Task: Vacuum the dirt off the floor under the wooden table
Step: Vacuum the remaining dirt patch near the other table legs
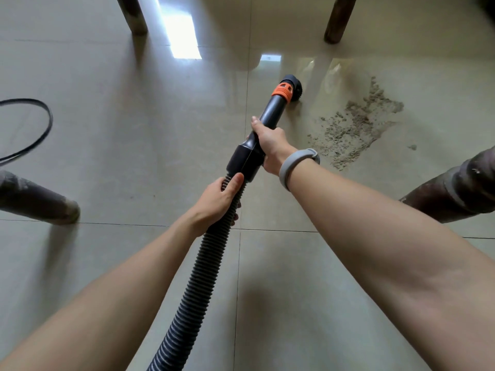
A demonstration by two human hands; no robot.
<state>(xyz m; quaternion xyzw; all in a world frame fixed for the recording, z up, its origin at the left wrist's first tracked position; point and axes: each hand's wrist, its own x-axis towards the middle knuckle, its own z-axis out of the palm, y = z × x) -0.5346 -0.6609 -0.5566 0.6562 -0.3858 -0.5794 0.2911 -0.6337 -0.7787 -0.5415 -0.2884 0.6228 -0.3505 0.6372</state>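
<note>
A black vacuum wand [270, 113] with an orange collar ends in a round brush nozzle [293, 87] that rests on the tiled floor. A patch of grey, sandy dirt [356, 124] lies just right of the nozzle, apart from it. My right hand [270, 145], with a grey wristband, grips the wand near its thick lower end. My left hand [217, 202] grips the ribbed grey hose [198, 279] just below the wand's cuff. The hose runs down to the bottom edge of the view.
Dark wooden table legs stand around the spot: one at the far left [134, 14], one at the far right [338, 20], one at the near left [37, 199], one at the near right [455, 188]. A black cable [45, 129] loops on the floor at left.
</note>
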